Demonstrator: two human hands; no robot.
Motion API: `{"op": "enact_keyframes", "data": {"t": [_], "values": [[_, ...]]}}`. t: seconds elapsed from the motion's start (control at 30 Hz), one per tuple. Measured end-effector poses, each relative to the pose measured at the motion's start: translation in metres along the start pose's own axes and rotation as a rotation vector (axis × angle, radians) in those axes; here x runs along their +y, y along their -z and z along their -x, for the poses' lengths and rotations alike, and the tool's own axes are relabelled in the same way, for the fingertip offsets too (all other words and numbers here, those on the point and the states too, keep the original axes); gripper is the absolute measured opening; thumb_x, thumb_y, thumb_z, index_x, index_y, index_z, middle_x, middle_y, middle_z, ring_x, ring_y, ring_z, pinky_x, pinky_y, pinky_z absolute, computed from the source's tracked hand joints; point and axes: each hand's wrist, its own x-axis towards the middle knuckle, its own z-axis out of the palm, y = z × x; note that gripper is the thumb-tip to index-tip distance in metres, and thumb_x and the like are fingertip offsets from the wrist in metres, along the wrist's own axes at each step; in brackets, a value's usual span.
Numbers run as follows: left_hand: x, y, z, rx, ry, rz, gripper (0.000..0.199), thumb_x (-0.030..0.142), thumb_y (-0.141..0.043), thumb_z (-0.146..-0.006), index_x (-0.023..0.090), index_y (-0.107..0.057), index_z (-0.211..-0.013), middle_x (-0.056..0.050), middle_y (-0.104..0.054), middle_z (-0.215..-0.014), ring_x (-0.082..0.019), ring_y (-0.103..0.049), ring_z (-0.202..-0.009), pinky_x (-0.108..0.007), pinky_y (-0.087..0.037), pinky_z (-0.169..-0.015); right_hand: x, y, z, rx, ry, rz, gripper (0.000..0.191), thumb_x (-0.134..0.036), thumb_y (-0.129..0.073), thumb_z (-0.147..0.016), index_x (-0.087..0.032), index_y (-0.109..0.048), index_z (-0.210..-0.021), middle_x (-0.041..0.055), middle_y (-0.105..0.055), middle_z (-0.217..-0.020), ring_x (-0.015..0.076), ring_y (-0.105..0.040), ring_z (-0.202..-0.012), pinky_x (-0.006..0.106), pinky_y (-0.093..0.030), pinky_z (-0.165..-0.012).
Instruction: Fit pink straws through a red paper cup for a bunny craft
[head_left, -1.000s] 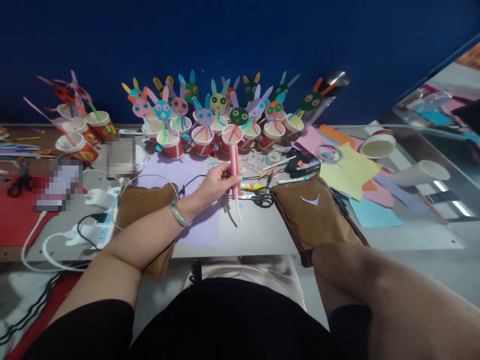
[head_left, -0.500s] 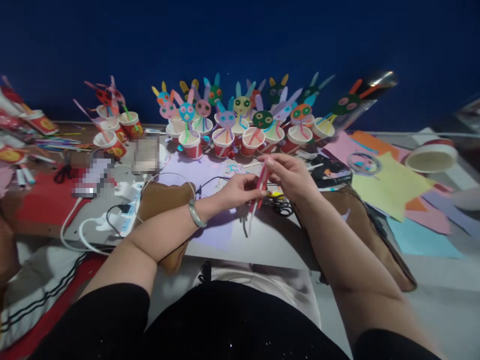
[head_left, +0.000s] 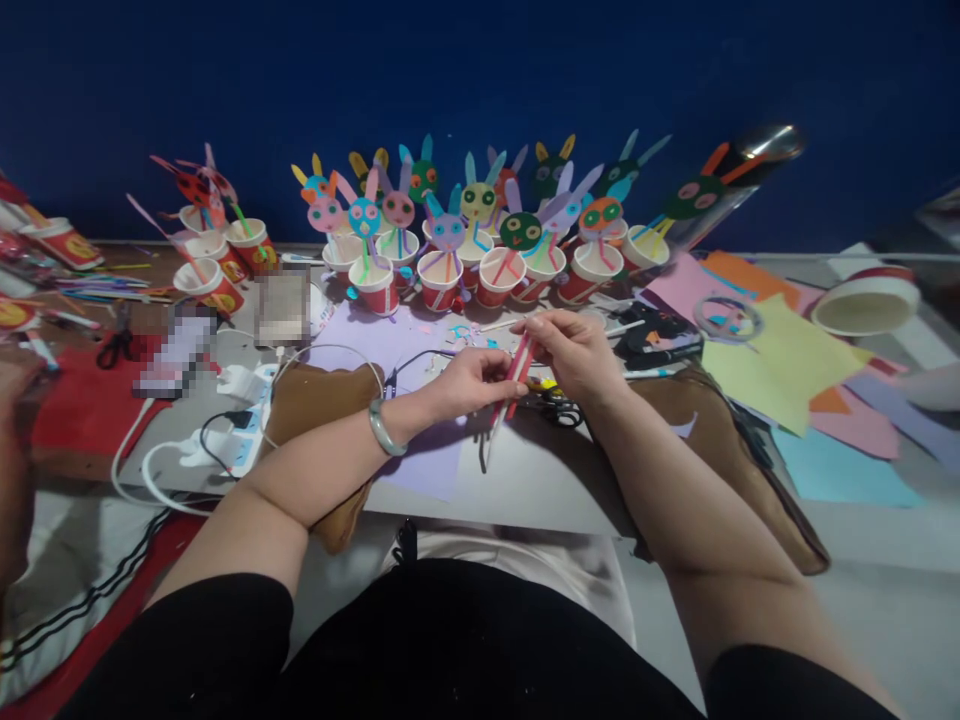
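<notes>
In the head view, my left hand (head_left: 474, 383) pinches the lower part of a narrow red strip (head_left: 520, 358) between thumb and fingers. At the strip's upper end, the fingertips of my right hand (head_left: 576, 352) are closed on it. A thin pale strip (head_left: 495, 432) hangs below my left thumb; whether it is joined to the red one I cannot tell. Beneath the hands lies a lilac paper sheet (head_left: 427, 465). Black-handled scissors (head_left: 564, 412) rest just below my right hand, partly hidden by it.
Several red paper cups (head_left: 439, 296) with paper rabbit heads stand along the back. Coloured paper (head_left: 795, 370) spreads at the right, beside a brown pouch (head_left: 720, 440). On the left are a brown cushion-like piece (head_left: 319, 405), a power strip (head_left: 255, 425), cables and a phone (head_left: 178, 350).
The red strip is tilted slightly more, its upper end leaning right. Both hands keep their grip almost in place. The whole view has shifted a little.
</notes>
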Motion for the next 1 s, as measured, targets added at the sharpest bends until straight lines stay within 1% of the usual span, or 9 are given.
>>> {"op": "enact_keyframes", "data": {"t": [0.1, 0.2, 0.3, 0.47, 0.6, 0.67, 0.8, 0.9, 1.0], "values": [[0.003, 0.001, 0.001, 0.007, 0.042, 0.009, 0.039, 0.045, -0.086, -0.073, 0.014, -0.064, -0.079, 0.003, -0.062, -0.061, -0.008, -0.055, -0.051, -0.023, -0.040, -0.053, 0.000, -0.001, 0.000, 0.000, -0.042, -0.053, 0.054, -0.072, -0.087, -0.065, -0.019, -0.080, -0.078, -0.0050, -0.048, -0.053, 0.0062, -0.038, -0.048, 0.021, -0.031, -0.045], [0.006, 0.002, 0.003, -0.006, 0.079, 0.000, 0.038, 0.044, -0.086, -0.074, 0.014, -0.065, -0.082, 0.001, -0.065, -0.063, -0.009, -0.058, -0.051, -0.023, -0.043, -0.052, -0.001, 0.000, 0.000, -0.038, -0.053, -0.062, 0.059, -0.075, -0.086, -0.063, -0.019, -0.078, -0.078, -0.0046, -0.050, -0.054, 0.0067, -0.041, -0.050, 0.021, -0.032, -0.046], [0.007, 0.002, 0.003, -0.011, 0.075, -0.042, 0.042, 0.049, -0.087, -0.073, 0.014, -0.065, -0.077, 0.002, -0.061, -0.060, -0.008, -0.054, -0.049, -0.022, -0.040, -0.048, 0.001, -0.001, 0.000, -0.062, -0.033, -0.006, 0.060, -0.075, -0.085, -0.065, -0.017, -0.075, -0.076, -0.0041, -0.052, -0.055, 0.0070, -0.041, -0.050, 0.022, -0.030, -0.046], [0.006, 0.005, 0.000, 0.054, 0.041, -0.089, 0.047, 0.056, -0.084, -0.075, 0.015, -0.063, -0.071, 0.004, -0.053, -0.055, -0.007, -0.047, -0.047, -0.021, -0.035, -0.045, 0.009, -0.006, -0.002, -0.176, -0.013, 0.090, 0.066, -0.082, -0.076, -0.070, -0.016, -0.068, -0.072, -0.0044, -0.052, -0.052, 0.0065, -0.039, -0.046, 0.023, -0.027, -0.044], [0.014, 0.012, -0.003, 0.122, 0.014, -0.074, 0.041, 0.050, -0.087, -0.073, 0.016, -0.065, -0.071, 0.004, -0.052, -0.055, -0.006, -0.045, -0.046, -0.021, -0.033, -0.045, -0.005, 0.012, -0.005, -0.163, 0.014, 0.168, 0.066, -0.082, -0.063, -0.083, -0.016, -0.070, -0.085, -0.0017, -0.061, -0.061, 0.0080, -0.046, -0.048, 0.023, -0.034, -0.047], [0.020, 0.016, -0.004, 0.189, -0.004, -0.072, 0.039, 0.047, -0.087, -0.073, 0.016, -0.064, -0.069, 0.005, -0.052, -0.053, -0.006, -0.043, -0.046, -0.020, -0.032, -0.044, -0.019, 0.030, -0.003, -0.203, 0.042, 0.405, 0.049, -0.065, -0.073, -0.085, -0.016, -0.070, -0.081, 0.0001, -0.065, -0.066, 0.0090, -0.051, -0.055, 0.024, -0.038, -0.053], [0.025, 0.022, -0.007, 0.284, 0.031, -0.018, 0.031, 0.038, -0.085, -0.074, 0.015, -0.065, -0.068, 0.004, -0.055, -0.054, -0.005, -0.046, -0.046, -0.019, -0.035, -0.044, -0.038, 0.057, 0.016, -0.536, -0.062, 1.107, 0.014, -0.032, -0.076, -0.082, -0.018, -0.078, -0.084, 0.0029, -0.073, -0.075, 0.0150, -0.062, -0.068, 0.027, -0.042, -0.063], [0.026, 0.024, -0.008, 0.337, 0.059, 0.058, 0.024, 0.032, -0.084, -0.074, 0.014, -0.068, -0.072, 0.002, -0.060, -0.059, -0.005, -0.050, -0.049, -0.017, -0.036, -0.045, -0.032, 0.061, 0.039, -0.536, -0.097, 1.507, 0.018, -0.022, -0.074, -0.079, -0.019, -0.080, -0.096, 0.0082, -0.076, -0.093, 0.0229, -0.067, -0.084, 0.031, -0.044, -0.068], [0.026, 0.023, -0.008, 0.369, 0.088, 0.089, 0.019, 0.029, -0.082, -0.075, 0.013, -0.072, -0.078, 0.001, -0.066, -0.066, -0.006, -0.057, -0.055, -0.016, -0.041, -0.047, -0.016, 0.060, 0.058, -0.492, -0.022, 1.605, 0.028, -0.020, -0.071, -0.082, -0.018, -0.079, -0.109, 0.0148, -0.073, -0.109, 0.0298, -0.066, -0.101, 0.035, -0.047, -0.075]]}}
